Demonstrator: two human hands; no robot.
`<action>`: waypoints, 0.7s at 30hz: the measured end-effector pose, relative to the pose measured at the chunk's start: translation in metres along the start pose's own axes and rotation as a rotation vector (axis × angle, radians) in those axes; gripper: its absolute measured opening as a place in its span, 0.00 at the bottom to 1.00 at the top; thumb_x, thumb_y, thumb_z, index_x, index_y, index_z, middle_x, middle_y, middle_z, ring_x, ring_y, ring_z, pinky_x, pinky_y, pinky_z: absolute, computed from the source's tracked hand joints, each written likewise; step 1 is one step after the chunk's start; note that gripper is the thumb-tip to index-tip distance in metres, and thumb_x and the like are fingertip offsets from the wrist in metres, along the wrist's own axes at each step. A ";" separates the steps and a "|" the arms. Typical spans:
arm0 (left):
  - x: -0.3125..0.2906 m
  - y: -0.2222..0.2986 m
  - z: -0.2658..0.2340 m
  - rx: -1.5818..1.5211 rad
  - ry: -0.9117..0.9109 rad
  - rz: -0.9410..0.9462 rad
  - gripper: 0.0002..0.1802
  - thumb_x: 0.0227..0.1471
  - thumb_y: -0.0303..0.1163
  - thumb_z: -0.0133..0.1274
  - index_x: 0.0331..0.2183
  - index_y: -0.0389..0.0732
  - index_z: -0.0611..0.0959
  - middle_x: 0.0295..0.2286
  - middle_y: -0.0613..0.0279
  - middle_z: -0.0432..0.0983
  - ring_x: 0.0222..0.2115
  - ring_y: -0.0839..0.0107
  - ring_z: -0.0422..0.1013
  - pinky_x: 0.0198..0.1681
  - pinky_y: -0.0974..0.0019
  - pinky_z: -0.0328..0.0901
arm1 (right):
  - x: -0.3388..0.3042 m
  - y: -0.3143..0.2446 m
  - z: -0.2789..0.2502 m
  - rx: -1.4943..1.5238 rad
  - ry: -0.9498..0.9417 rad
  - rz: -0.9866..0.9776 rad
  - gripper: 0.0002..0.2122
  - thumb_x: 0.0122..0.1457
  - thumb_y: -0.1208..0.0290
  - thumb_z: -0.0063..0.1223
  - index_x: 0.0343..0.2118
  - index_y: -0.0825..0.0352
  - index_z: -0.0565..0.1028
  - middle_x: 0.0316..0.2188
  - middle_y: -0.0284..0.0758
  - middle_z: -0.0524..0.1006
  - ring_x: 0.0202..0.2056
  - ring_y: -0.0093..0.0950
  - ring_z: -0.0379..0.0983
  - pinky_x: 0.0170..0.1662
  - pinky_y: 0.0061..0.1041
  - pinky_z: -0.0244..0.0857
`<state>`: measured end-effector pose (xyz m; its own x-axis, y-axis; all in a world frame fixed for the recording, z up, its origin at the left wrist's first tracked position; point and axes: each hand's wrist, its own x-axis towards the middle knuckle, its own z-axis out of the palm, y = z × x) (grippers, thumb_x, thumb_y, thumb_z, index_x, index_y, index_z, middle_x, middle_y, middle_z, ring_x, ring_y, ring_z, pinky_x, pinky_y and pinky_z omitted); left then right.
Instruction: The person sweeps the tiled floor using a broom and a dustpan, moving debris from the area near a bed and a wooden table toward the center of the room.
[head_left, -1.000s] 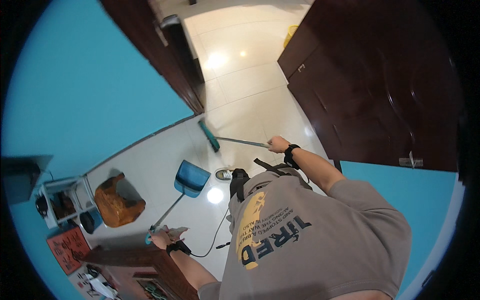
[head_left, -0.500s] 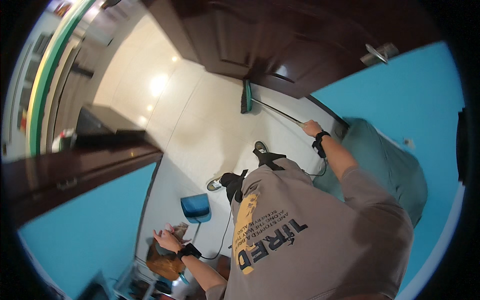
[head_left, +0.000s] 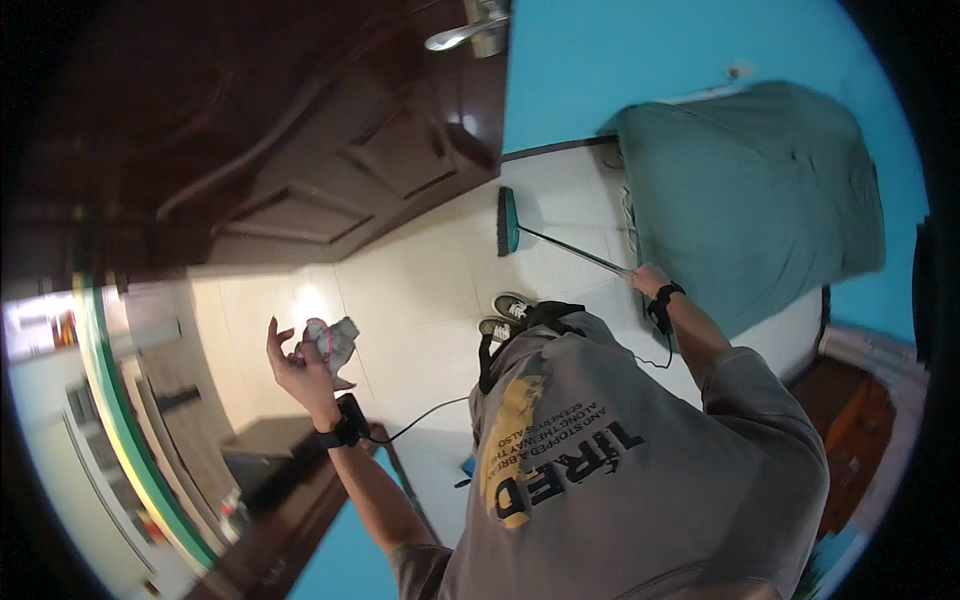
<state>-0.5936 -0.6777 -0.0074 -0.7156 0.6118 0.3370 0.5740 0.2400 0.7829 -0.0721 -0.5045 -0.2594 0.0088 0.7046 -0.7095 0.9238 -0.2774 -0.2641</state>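
My right hand (head_left: 650, 281) is wrapped round the end of a broom's thin metal handle. The broom (head_left: 512, 222) has a green head with dark bristles, which rests on the floor ahead of me near the door. Raised out to my left, my left hand (head_left: 305, 378) pinches a small crumpled pale grey cloth (head_left: 341, 342) with pink trim, its other fingers spread. Whether the cloth is a sock or a rag I cannot tell. Black bands with cables circle both my wrists.
A dark brown panelled door (head_left: 330, 130) with a silver handle stands at the upper left. To the right is a large bulky thing under a green cover (head_left: 750, 200), against the blue wall (head_left: 600, 60). Beyond the doorway lies a pale tiled floor (head_left: 400, 285).
I have turned to the right. My left hand has risen forward with the cloth, away from the brown thing on the floor. The broom stays in my right hand; the dustpan is mostly out of sight.
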 end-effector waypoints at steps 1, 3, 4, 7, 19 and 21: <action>0.016 0.013 0.016 0.034 -0.019 0.107 0.27 0.37 0.19 0.42 0.45 0.38 0.68 0.30 0.61 0.67 0.17 0.79 0.58 0.18 0.76 0.56 | 0.001 0.012 0.015 -0.077 0.092 -0.017 0.13 0.46 0.62 0.46 0.27 0.67 0.75 0.25 0.48 0.73 0.30 0.40 0.70 0.33 0.36 0.62; 0.041 0.043 0.048 0.054 -0.105 0.260 0.26 0.36 0.19 0.42 0.43 0.39 0.70 0.33 0.60 0.69 0.18 0.77 0.58 0.20 0.76 0.56 | -0.010 0.013 0.040 -0.100 0.181 -0.034 0.14 0.46 0.61 0.45 0.30 0.66 0.75 0.31 0.46 0.72 0.33 0.42 0.69 0.38 0.37 0.62; 0.060 0.054 0.061 0.041 -0.137 0.326 0.25 0.37 0.20 0.43 0.43 0.39 0.71 0.34 0.60 0.70 0.18 0.76 0.58 0.21 0.76 0.56 | -0.038 -0.017 0.026 0.000 0.197 0.009 0.14 0.47 0.61 0.45 0.30 0.65 0.75 0.34 0.45 0.72 0.34 0.43 0.68 0.39 0.38 0.62; 0.096 0.122 0.104 -0.021 -0.180 0.655 0.23 0.37 0.24 0.50 0.42 0.38 0.71 0.34 0.56 0.70 0.22 0.68 0.65 0.24 0.71 0.60 | -0.062 -0.016 0.033 -0.010 0.353 -0.138 0.13 0.47 0.61 0.45 0.33 0.61 0.75 0.32 0.44 0.72 0.35 0.41 0.68 0.40 0.36 0.63; 0.119 0.160 0.136 0.278 -0.113 0.695 0.26 0.39 0.32 0.48 0.44 0.35 0.67 0.41 0.47 0.65 0.38 0.52 0.66 0.40 0.59 0.63 | -0.087 -0.085 -0.070 -0.491 0.638 -0.264 0.05 0.44 0.70 0.46 0.22 0.65 0.71 0.22 0.41 0.72 0.30 0.37 0.69 0.32 0.34 0.62; 0.102 0.146 0.124 0.344 -0.095 0.580 0.24 0.40 0.33 0.48 0.42 0.36 0.68 0.39 0.48 0.65 0.36 0.52 0.66 0.36 0.59 0.64 | -0.090 -0.095 -0.076 -0.555 0.638 -0.309 0.05 0.46 0.71 0.44 0.22 0.65 0.71 0.21 0.40 0.71 0.28 0.37 0.69 0.32 0.34 0.61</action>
<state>-0.5337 -0.4869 0.0760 -0.2251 0.7736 0.5924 0.9594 0.0700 0.2732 -0.1320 -0.4918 -0.1211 -0.2122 0.9701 -0.1179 0.9708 0.2231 0.0880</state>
